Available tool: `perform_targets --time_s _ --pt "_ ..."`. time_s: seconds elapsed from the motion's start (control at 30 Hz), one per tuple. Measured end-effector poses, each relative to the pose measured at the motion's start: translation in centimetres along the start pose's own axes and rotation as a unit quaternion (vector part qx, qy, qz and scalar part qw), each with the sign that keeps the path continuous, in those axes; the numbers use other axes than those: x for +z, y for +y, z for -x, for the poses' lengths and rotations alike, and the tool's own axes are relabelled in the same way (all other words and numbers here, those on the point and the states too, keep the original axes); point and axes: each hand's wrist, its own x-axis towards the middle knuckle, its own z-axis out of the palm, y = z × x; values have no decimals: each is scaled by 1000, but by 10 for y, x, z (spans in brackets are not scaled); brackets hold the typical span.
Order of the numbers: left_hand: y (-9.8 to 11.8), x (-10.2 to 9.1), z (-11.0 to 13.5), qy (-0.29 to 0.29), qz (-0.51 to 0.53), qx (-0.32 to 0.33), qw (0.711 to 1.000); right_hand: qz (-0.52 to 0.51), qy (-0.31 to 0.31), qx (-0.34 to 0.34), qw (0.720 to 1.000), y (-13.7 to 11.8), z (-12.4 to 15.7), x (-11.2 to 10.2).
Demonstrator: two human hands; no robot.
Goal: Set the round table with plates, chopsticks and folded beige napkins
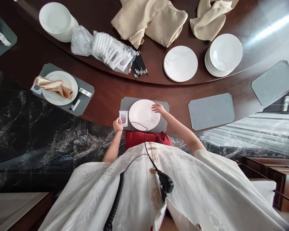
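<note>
A white plate [142, 114] lies on a grey placemat [164, 123] at the near edge of the dark wooden table. My right hand [159, 109] rests with fingers spread on the plate's right rim. My left hand [118, 124] pinches a small white packet [123, 118] with a printed label, which lies on the placemat's left end beside the plate.
To the left is a set placemat [83, 102] with a plate, a folded napkin [53, 86] and a packet. Two bare placemats [210, 110] lie to the right. The raised turntable holds plate stacks [57, 21], bagged packets [109, 51], black chopsticks [139, 65], beige napkins [156, 21] and a single plate [180, 63].
</note>
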Motion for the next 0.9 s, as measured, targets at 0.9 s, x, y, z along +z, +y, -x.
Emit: perform_targets --time_s 0.9 --pt "458 -152 -536 -104 -96 511 848 407 275 -92 866 -238 -206 22"
